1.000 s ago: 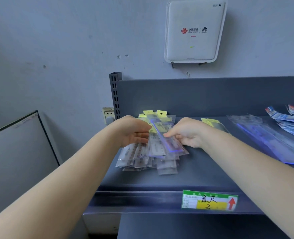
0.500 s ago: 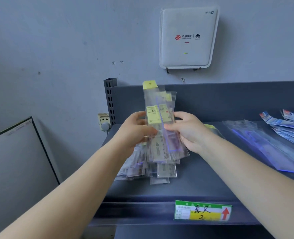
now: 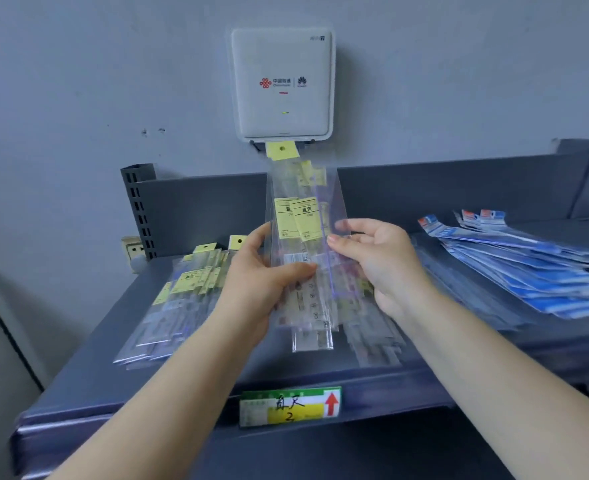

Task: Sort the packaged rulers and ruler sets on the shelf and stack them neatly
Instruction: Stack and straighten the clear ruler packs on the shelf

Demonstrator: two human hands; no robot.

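Dim bluish even light, soft shadows, motion blur at right, wide-angle bending at edges

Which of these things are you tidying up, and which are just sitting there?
For the job:
- ruler packs held up by left hand and right hand
- ruler pile on the shelf
- blue packs

Just there:
- white box on the wall
- price label
- wall socket

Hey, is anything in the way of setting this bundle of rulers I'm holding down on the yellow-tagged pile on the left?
Nothing visible: the bundle is lifted clear, and the pile lies uncovered beside the left hand.
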